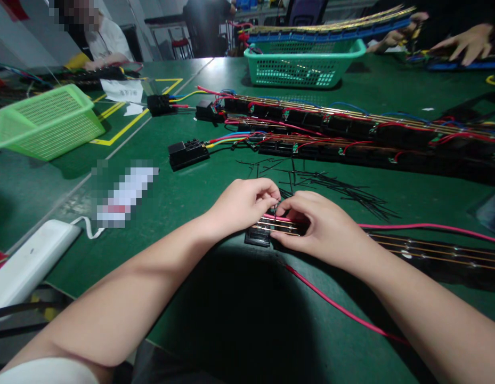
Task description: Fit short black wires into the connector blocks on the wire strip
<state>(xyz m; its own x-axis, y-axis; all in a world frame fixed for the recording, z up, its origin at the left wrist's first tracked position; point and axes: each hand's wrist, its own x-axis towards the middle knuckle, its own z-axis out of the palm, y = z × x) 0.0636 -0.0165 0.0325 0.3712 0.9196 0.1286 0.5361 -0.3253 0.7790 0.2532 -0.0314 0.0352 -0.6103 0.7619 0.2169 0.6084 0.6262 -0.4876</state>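
Note:
My left hand [247, 205] pinches a thin black cable tie [275, 210] that stands up at the end of a long black strip [431, 258] with copper-coloured rods. From the other side, the thumb and fingers of my right hand [317, 226] curl around the strip near the tie. A red wire [411, 226] runs along the strip and passes under my right fingers. The strip's black end piece [258, 236] lies just below my left fingertips. Behind my hands, loose black cable ties [343, 189] are scattered on the green table [215, 181].
Finished-looking strips [331, 144] with black connectors [188, 153] lie across the table behind. A light green basket [47, 125], a teal basket [299, 66] and a white power strip [33, 261] stand around. Another red wire [343, 309] lies in front. A co-worker's hand [467, 45] is at the far right.

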